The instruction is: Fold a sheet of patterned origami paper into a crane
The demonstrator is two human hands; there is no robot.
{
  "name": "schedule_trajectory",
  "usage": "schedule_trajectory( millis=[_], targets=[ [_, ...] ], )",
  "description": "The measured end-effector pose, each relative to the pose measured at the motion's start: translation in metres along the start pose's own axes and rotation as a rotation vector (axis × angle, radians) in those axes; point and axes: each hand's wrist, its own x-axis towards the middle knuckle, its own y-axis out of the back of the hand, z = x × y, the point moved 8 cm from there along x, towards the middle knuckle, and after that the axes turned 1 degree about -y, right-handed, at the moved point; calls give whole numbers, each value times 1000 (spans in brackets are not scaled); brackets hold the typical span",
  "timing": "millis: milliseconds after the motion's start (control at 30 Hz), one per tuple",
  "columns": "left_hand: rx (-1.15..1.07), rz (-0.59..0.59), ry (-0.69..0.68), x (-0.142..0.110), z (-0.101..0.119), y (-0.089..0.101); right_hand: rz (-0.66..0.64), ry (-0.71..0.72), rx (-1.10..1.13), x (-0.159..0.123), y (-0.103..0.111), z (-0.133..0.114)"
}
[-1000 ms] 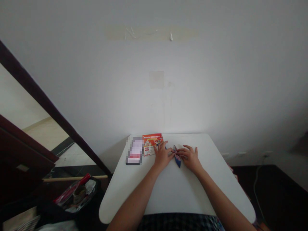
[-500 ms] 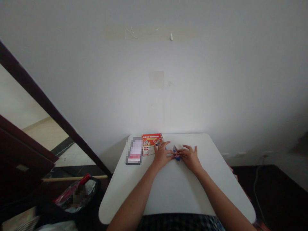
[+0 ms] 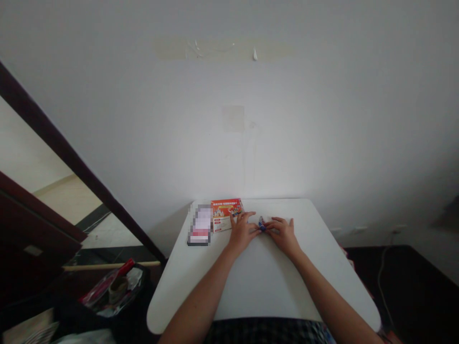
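Between my hands, above the far middle of the white table (image 3: 265,286), is a small blue-and-white printed piece (image 3: 262,223) that looks like folded paper or a wrapper. My left hand (image 3: 243,233) pinches its left side with thumb and fingertips, the other fingers raised. From the right, my right hand (image 3: 284,234) pinches it too, its remaining fingers lifted and spread. The fingertips cover part of the piece, so its exact shape is hard to make out. Just beyond my left hand lies a red-and-white printed leaflet (image 3: 224,210), partly behind the fingers.
A phone (image 3: 200,227) with a blurred screen lies left of the leaflet. The table's far edge meets a pale wall (image 3: 287,119). On the floor at left stands a dark bag or bin (image 3: 118,291) with mixed items. A cable (image 3: 382,282) hangs at the right.
The lower part of the blue piece has tipped or folded up, so it looks shorter. My fingertips have come slightly closer together beneath it. Both arms stay nearly in place.
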Motion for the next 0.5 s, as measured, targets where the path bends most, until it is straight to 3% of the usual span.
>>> schedule_trajectory(
  millis=[333,500],
  targets=[
    [2,26,22,5,3,-3,25,-80,-169,2,-1,-1],
    [40,-2,28,10,5,-9,15,-49,-113,4,-3,-2]
  ],
)
